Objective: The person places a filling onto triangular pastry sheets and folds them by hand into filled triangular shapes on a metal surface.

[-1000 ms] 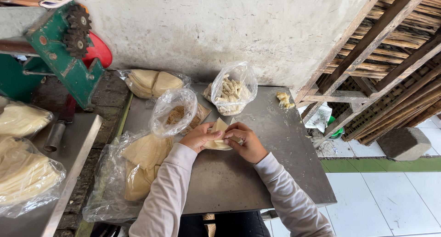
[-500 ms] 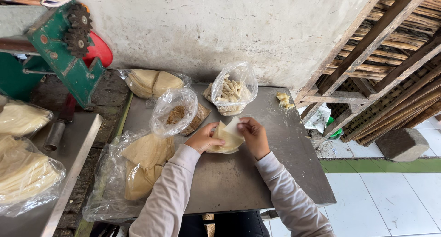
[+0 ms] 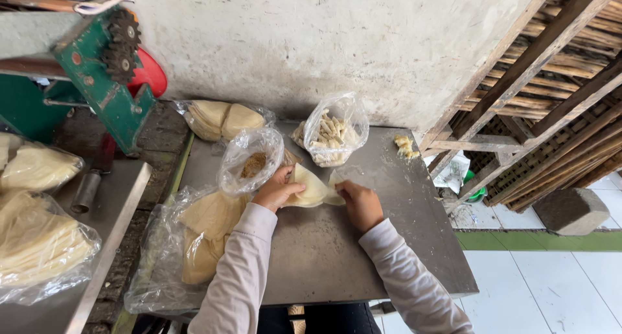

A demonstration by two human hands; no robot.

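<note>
A pale yellow sheet of dough (image 3: 312, 190) lies folded into a triangle on the grey metal table (image 3: 337, 256). My left hand (image 3: 276, 189) presses on its left side with the thumb on top. My right hand (image 3: 359, 203) pinches its right corner. Just behind my left hand stands an open clear bag with brown filling (image 3: 251, 159). A second clear bag of small pale rolled pieces (image 3: 332, 137) stands behind the sheet.
A clear bag of stacked dough sheets (image 3: 204, 237) lies at the table's left; another bag of sheets (image 3: 220, 119) sits at the back left. A green geared machine (image 3: 103, 68) stands on the left. Wooden slats (image 3: 551, 81) rise at the right. A few yellow scraps (image 3: 405, 146) lie at the table's back right.
The hands lifted and opened the dough sheet, then spread it wider; it now lies flat as a folded triangle, with the right hand shifted to the right along its edge.
</note>
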